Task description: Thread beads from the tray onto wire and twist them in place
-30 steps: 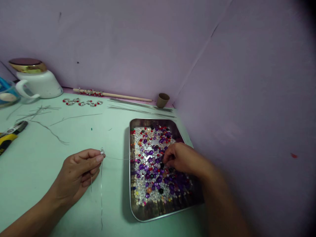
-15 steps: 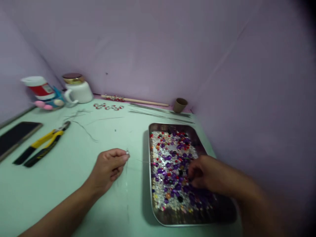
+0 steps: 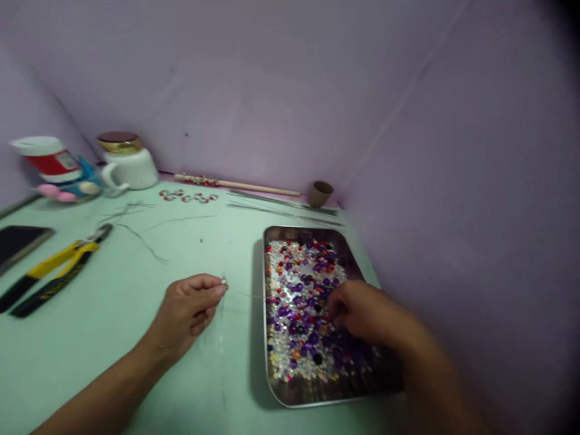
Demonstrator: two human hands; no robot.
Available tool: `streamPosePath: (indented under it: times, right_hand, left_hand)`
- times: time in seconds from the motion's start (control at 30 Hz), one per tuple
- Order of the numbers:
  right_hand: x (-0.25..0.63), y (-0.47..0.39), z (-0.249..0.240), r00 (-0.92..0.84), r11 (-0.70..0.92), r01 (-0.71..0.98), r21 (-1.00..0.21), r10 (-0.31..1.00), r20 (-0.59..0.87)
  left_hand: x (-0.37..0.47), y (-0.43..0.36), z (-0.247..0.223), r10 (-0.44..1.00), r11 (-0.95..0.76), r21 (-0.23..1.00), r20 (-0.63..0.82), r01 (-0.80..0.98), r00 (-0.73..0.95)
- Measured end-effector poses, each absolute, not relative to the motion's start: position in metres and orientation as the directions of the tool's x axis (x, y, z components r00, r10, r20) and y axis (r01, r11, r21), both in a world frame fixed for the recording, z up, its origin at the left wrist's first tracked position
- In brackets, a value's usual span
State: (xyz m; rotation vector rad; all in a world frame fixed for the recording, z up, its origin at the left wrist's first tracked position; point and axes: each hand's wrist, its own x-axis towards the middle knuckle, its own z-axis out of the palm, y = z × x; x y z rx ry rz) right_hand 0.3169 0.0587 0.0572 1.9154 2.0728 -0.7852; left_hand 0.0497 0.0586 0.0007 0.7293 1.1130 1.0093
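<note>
My left hand (image 3: 193, 305) is closed in a pinch on a thin wire (image 3: 244, 295), with a small whitish bead (image 3: 224, 282) at the fingertips. The wire runs right, over the near side of a metal tray (image 3: 265, 320). Inside the tray lie many loose beads (image 3: 283, 312), mostly clear and purple, with some red, black and orange ones. My right hand (image 3: 362, 311) reaches into the tray from the right, its fingers curled together down at the beads. What those fingertips hold, if anything, is hidden.
Yellow-and-black pliers (image 3: 58, 269) and a phone (image 3: 22, 241) lie at left. Behind are a white mug (image 3: 136, 169), a red-and-white tub (image 3: 52, 163), beaded loops (image 3: 199, 198), a wooden stick (image 3: 258, 188), straight wires (image 3: 281, 210) and a brown cup (image 3: 321, 194).
The view has turned slightly right, so everything sits further left in it. My right hand stays in the tray with its fingers a little more curled; my left hand keeps its pinch.
</note>
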Motion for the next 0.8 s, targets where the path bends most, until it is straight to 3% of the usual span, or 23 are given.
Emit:
streamPosePath:
  times: [0.23, 0.57, 0.8]
  right_hand:
    - [0.319, 0.065, 0.061, -0.070, -0.017, 0.960, -0.279, 0.951, -0.301]
    - [0.318, 0.070, 0.050, -0.097, 0.012, 0.944, -0.330, 0.966, -0.241]
    - [0.293, 0.070, 0.045, -0.111, 0.069, 0.977, -0.202, 0.972, -0.206]
  left_hand:
    - [0.047, 0.062, -0.005, 0.908, 0.418, 0.868, -0.405, -0.269, 0.106]
    - [0.048, 0.062, -0.003, 0.904, 0.427, 0.867, -0.415, -0.256, 0.100]
    - [0.048, 0.062, -0.003, 0.905, 0.425, 0.871, -0.415, -0.246, 0.096]
